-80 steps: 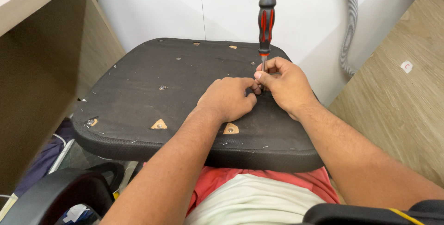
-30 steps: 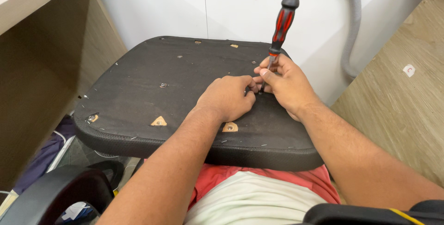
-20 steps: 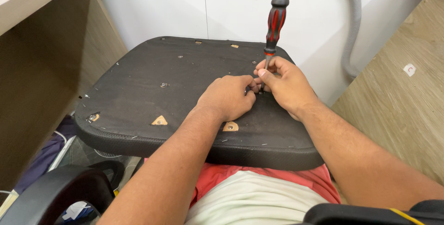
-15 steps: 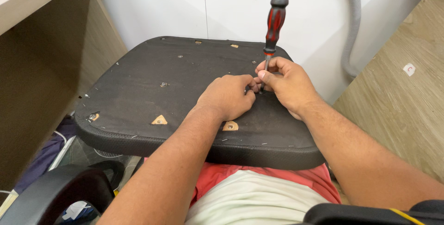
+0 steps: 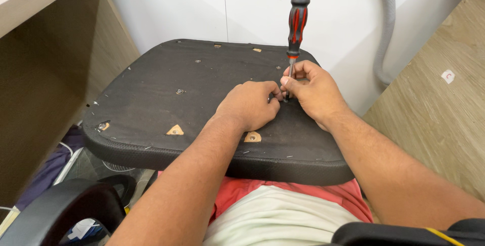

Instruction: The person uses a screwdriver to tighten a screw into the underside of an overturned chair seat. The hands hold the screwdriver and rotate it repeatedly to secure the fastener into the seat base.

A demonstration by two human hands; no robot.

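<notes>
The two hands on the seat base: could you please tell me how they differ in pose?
The right hand pinches the upright screwdriver low on its shaft; the left hand lies curled, knuckles up, fingertips by the tip. Both rest on the black seat base.

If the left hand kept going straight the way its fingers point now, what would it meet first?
The left hand points right, toward the right hand. Its fingertips seem already at the screwdriver shaft and the right hand's fingers, so it would meet those first, above the black seat base. Depth is unclear.
</notes>
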